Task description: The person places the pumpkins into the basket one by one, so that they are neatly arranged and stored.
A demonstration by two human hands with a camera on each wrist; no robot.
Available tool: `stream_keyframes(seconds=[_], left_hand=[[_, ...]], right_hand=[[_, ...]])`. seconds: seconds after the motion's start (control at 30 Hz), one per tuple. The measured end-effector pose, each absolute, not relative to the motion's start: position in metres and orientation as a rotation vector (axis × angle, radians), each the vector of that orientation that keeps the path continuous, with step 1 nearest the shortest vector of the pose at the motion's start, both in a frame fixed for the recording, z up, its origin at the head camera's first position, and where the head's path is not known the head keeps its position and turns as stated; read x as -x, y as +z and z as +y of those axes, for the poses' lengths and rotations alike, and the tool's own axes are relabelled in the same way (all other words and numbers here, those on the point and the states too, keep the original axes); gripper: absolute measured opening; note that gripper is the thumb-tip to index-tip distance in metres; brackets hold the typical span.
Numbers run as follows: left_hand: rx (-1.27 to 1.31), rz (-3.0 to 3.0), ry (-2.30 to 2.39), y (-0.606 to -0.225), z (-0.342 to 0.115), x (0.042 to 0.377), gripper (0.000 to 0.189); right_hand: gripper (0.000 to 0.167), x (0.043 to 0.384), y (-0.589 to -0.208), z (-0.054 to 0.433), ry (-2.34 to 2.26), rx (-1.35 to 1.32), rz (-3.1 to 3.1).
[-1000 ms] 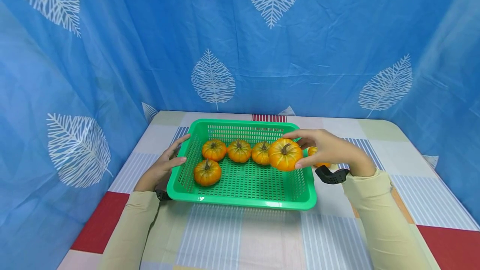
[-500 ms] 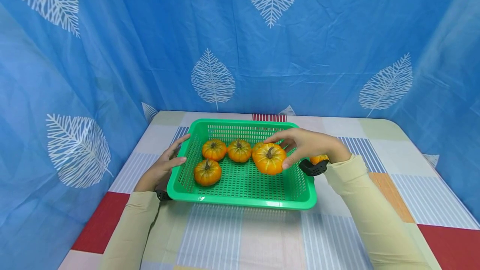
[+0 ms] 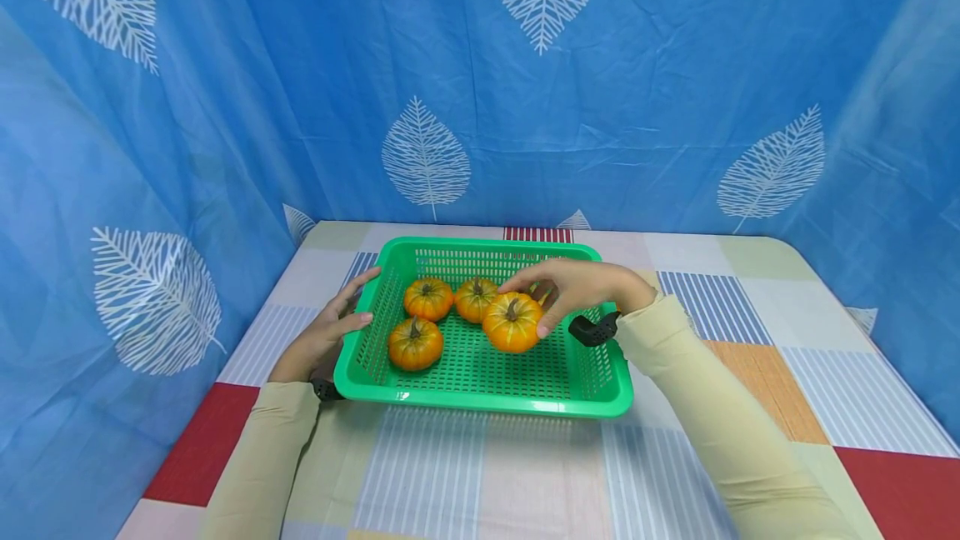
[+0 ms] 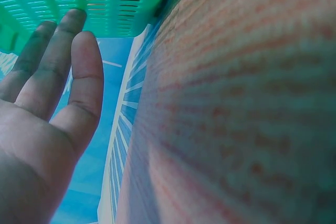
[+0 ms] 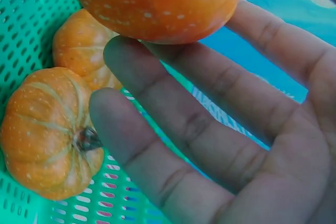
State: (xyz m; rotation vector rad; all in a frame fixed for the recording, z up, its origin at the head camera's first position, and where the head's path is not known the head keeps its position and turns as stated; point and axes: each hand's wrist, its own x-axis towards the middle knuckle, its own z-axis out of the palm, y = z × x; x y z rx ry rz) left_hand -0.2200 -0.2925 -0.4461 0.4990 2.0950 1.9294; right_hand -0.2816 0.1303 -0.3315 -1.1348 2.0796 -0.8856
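Observation:
My right hand point(image 3: 573, 288) holds a small orange pumpkin point(image 3: 512, 322) between thumb and fingers, over the middle of the green plastic basket point(image 3: 480, 403). In the right wrist view the held pumpkin point(image 5: 157, 3) is at the top, with two other pumpkins below and to the left. Several pumpkins sit in the basket, one at the back left point(image 3: 428, 299), one beside it point(image 3: 475, 300) and one in front point(image 3: 416, 343); another is mostly hidden behind my right hand. At the basket's left side is my left hand point(image 3: 322, 336), its straight fingers point(image 4: 86, 72) against the slotted wall.
A patterned cloth point(image 3: 420, 473) of checks and stripes covers the table. Blue curtains point(image 3: 637, 123) with white leaf prints hang behind and at both sides. My right forearm point(image 3: 720, 407) crosses the basket's right rim.
My right hand has carried the pumpkin left, from above the basket's right side to above its middle. A pumpkin right of the basket has become covered by my arm. My left hand stays put.

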Motion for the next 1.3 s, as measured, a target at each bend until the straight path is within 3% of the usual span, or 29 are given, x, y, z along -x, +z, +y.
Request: stream_keyframes(seconds=[1.3], left_hand=[[-0.502, 2.049, 1.973, -0.447, -0.291, 0.220, 0.079]], right_hand=[[0.070, 0.291, -0.351, 0.066, -0.581, 0.973, 2.020]])
